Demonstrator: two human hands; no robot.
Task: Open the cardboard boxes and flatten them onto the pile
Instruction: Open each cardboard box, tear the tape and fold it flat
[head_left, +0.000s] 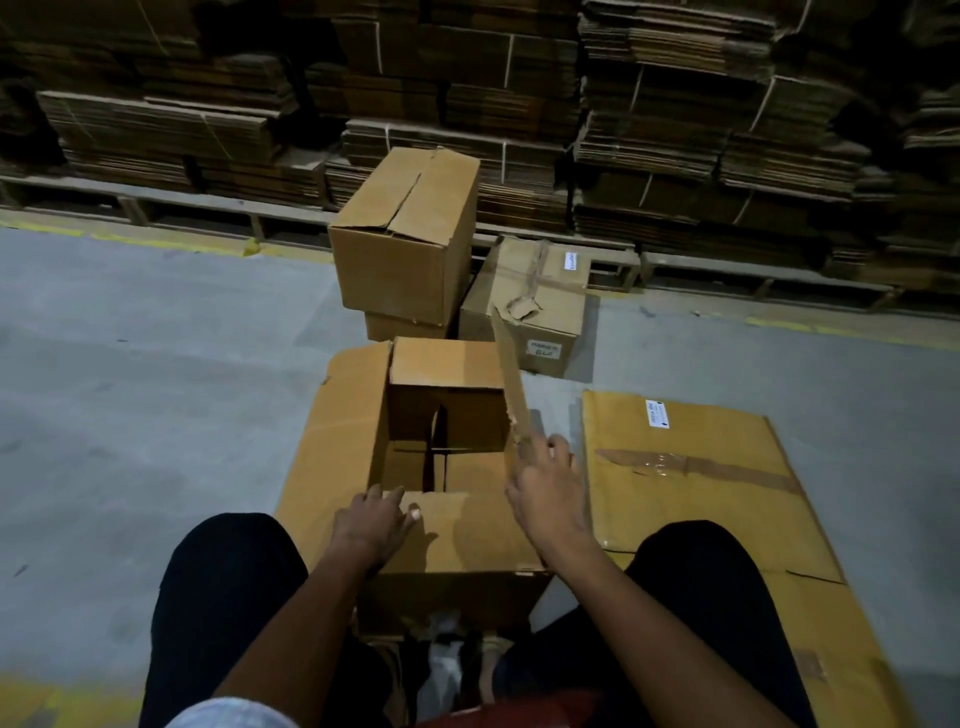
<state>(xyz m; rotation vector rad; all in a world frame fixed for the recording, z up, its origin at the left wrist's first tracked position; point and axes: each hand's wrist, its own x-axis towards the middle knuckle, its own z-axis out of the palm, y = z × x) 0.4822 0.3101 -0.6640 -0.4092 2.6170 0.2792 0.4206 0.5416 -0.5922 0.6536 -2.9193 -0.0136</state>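
An open cardboard box (452, 540) stands on the floor between my knees, its top flaps spread and its inside hollow. My left hand (375, 522) grips the near flap at its upper left corner, fingers curled over the edge into the box. My right hand (548, 486) touches the upright right flap (511, 384) at its base with fairly straight fingers. The left flap (337, 441) lies folded out flat. A pile of flattened cardboard (691, 499) with brown tape lies on the floor to the right of the box.
Beyond the open box stand closed boxes: a tall one (408, 234) stacked on another, and a taped one (530, 306) with white labels. Bundled flat cardboard on wooden pallets (675, 130) fills the back. Grey concrete floor (145, 389) lies to the left.
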